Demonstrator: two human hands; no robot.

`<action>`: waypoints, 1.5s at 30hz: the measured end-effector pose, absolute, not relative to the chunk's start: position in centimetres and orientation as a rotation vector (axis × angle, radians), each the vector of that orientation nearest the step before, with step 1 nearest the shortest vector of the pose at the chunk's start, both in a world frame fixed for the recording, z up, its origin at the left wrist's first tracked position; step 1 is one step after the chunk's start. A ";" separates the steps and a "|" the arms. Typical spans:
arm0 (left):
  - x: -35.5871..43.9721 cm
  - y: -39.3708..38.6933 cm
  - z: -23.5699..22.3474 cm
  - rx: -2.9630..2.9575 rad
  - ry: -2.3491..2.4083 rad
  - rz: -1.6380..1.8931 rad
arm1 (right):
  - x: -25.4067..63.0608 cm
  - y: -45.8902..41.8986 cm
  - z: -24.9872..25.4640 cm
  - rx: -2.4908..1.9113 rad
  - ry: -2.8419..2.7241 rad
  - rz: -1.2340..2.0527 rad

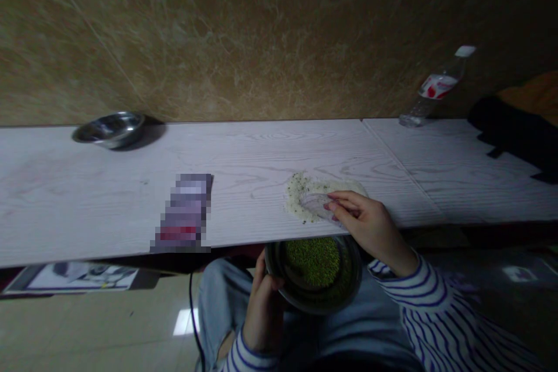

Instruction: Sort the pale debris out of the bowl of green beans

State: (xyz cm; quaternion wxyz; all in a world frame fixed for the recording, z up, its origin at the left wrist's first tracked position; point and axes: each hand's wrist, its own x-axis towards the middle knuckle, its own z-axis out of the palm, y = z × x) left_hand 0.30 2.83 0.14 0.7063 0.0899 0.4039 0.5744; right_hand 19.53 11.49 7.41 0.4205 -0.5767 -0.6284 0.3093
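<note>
My left hand (267,302) grips the left rim of a dark metal bowl (346,290), held just below the table's front edge over my lap. Small green beans, which look like mung beans (313,261), cover its bottom. On the table above it lies a thin patch of white grains like rice (294,197), with some dark green beans scattered through it. My right hand (366,221) rests at the right part of this patch, thumb and fingertips drawn together at the grains. Whatever sits between those fingertips is too small to make out.
A shiny steel bowl (115,131) stands by the wall at the back left. A blurred flat purple item (185,209) lies nearer the front edge. At the back right are a clear plastic bottle (436,87) and a dark cloth-like item (505,128).
</note>
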 end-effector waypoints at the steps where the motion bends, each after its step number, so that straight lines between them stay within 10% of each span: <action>1: 0.3 2.8 0.2 0.198 0.902 1.274 | 19.6 11.3 7.6 -1.457 -1.572 0.772; 45: 0.2 2.6 1.1 0.200 0.911 1.266 | 18.1 9.4 7.5 -1.418 -1.748 0.780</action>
